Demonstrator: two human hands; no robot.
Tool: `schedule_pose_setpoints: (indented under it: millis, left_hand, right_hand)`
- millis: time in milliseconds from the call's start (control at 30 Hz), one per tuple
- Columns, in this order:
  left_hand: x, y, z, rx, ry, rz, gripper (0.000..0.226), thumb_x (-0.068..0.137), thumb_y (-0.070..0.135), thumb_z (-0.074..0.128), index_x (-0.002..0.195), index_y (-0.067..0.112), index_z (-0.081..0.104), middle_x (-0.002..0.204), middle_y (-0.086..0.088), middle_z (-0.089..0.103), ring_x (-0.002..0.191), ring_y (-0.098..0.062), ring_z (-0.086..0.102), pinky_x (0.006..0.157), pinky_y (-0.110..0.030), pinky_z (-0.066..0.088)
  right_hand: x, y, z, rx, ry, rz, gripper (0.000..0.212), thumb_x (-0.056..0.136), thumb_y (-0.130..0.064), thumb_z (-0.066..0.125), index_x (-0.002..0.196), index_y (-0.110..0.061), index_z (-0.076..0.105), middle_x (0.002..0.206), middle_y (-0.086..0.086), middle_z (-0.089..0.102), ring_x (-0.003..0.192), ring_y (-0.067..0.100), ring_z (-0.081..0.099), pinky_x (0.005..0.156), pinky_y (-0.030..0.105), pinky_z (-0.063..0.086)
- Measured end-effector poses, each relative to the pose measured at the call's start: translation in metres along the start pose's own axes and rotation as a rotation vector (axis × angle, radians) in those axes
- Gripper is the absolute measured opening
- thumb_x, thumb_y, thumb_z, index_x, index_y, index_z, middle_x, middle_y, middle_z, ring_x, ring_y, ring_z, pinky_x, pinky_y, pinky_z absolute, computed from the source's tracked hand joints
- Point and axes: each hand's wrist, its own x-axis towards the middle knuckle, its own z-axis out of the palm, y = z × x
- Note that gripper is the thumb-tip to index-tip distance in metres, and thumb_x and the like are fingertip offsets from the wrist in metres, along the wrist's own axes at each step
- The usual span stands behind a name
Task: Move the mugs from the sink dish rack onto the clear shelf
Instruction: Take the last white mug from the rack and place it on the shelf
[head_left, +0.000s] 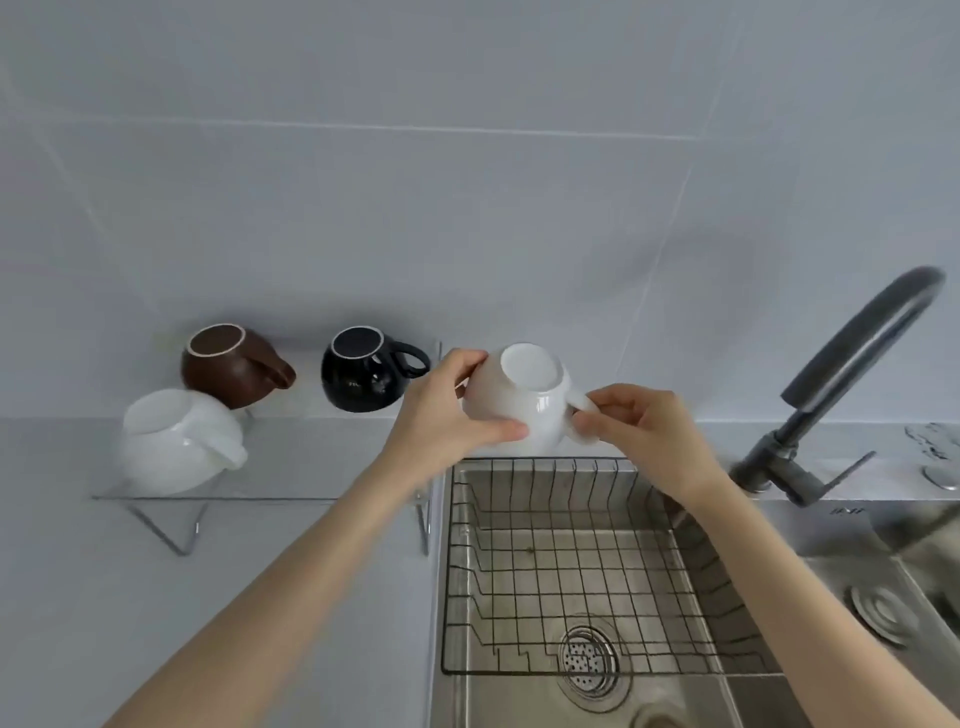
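Both hands carry one white mug, upside down with its base tipped toward the camera, in the air just above the far rim of the wire dish rack that sits in the sink. The left hand has its grip closed around the mug's round body, thumb along the near side and fingers over the far side. The right hand has its grip pinching the handle, which sticks out to the right.

The relation that matters: the clear shelf lies to the left of the held mug, so the handle points away from the goal and the left hand leads. The rack looks empty, so this is probably the last mug. Three mugs already sit mouth-down on the shelf: a second white one at the near left corner, a brown one behind it, a black one at the far right. The open spot seems to be the near right corner, just in front of the black mug, close under the left forearm. The move is likely a short slide left and down, keeping clear of the black mug's handle
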Motion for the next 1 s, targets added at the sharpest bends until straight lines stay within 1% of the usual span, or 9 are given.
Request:
schedule_pose_setpoints:
  millis: [133,200,300,400,533,667,867,933,1000]
  left_hand:
    - [-0.018,-0.010,-0.047,0.004,0.118,-0.033,0.086,0.036,0.040,0.083,0.114,0.020,0.053,0.115,0.004,0.063,0.107,-0.011,0.059,0.097,-0.031,0.047]
    - [-0.027,-0.017,-0.067,0.013,0.185,-0.053,0.088,0.034,0.043,0.082,0.114,0.021,0.053,0.114,0.003,0.064,0.106,-0.012,0.059,0.096,-0.032,0.048]
    - [-0.039,-0.029,-0.089,0.055,0.276,-0.091,0.080,0.042,0.029,0.088,0.114,0.020,0.054,0.109,0.004,0.063,0.104,-0.013,0.059,0.090,-0.026,0.045]
    - [-0.048,-0.046,-0.101,0.075,0.349,-0.123,0.076,0.047,0.024,0.088,0.114,0.017,0.054,0.110,0.002,0.063,0.103,-0.015,0.058,0.089,-0.027,0.045]
    - [-0.054,-0.066,-0.107,0.091,0.390,-0.164,0.073,0.046,0.026,0.087,0.111,0.017,0.054,0.105,0.003,0.063,0.100,-0.016,0.058,0.084,-0.025,0.044]
    - [-0.055,-0.078,-0.109,0.078,0.398,-0.184,0.073,0.046,0.025,0.087,0.110,0.017,0.054,0.102,0.005,0.061,0.098,-0.016,0.058,0.081,-0.023,0.043]
    - [-0.060,-0.092,-0.109,0.082,0.402,-0.208,0.075,0.045,0.024,0.088,0.111,0.015,0.054,0.102,0.004,0.061,0.100,-0.018,0.058,0.088,-0.031,0.048]
    - [-0.062,-0.095,-0.109,0.085,0.396,-0.218,0.075,0.045,0.025,0.087,0.112,0.015,0.054,0.104,0.004,0.062,0.100,-0.018,0.058,0.089,-0.033,0.049]
    - [-0.063,-0.097,-0.108,0.085,0.389,-0.228,0.076,0.046,0.026,0.087,0.113,0.015,0.053,0.106,0.003,0.062,0.102,-0.018,0.058,0.089,-0.034,0.049]
  right_hand:
    - [0.013,-0.029,0.041,-0.036,-0.080,-0.056,0.004,0.077,-0.018,0.071,0.079,-0.021,0.070,0.070,-0.007,0.073,0.067,0.005,0.063,0.067,0.014,0.046]
    - [0.019,-0.040,0.063,-0.055,-0.127,-0.069,0.005,0.077,-0.017,0.070,0.082,-0.018,0.071,0.075,0.001,0.074,0.072,0.011,0.063,0.073,0.023,0.047]
    - [0.029,-0.051,0.092,-0.057,-0.195,-0.060,0.009,0.076,-0.014,0.070,0.085,-0.013,0.071,0.076,0.007,0.074,0.075,0.014,0.064,0.082,0.031,0.050]
    - [0.036,-0.056,0.117,-0.044,-0.260,-0.036,0.009,0.075,-0.011,0.071,0.083,-0.016,0.071,0.075,0.009,0.073,0.073,0.015,0.065,0.084,0.028,0.051]
    - [0.042,-0.055,0.139,-0.046,-0.310,0.006,0.012,0.073,-0.006,0.072,0.081,-0.015,0.072,0.069,0.001,0.073,0.064,0.005,0.063,0.070,0.013,0.049]
    - [0.045,-0.052,0.150,-0.078,-0.310,0.014,0.013,0.073,-0.006,0.072,0.082,-0.016,0.071,0.083,0.014,0.074,0.075,0.014,0.064,0.077,0.024,0.048]
    - [0.045,-0.052,0.160,-0.203,-0.330,-0.031,0.019,0.074,-0.001,0.067,0.082,-0.018,0.068,0.087,0.011,0.073,0.081,0.018,0.068,0.083,0.028,0.053]
    - [0.044,-0.051,0.161,-0.219,-0.328,-0.050,0.022,0.074,-0.001,0.067,0.080,-0.021,0.067,0.084,0.007,0.072,0.077,0.011,0.068,0.081,0.023,0.054]
    - [0.043,-0.049,0.162,-0.227,-0.327,-0.062,0.022,0.074,-0.001,0.067,0.080,-0.022,0.067,0.080,0.001,0.070,0.065,-0.005,0.065,0.074,0.013,0.053]
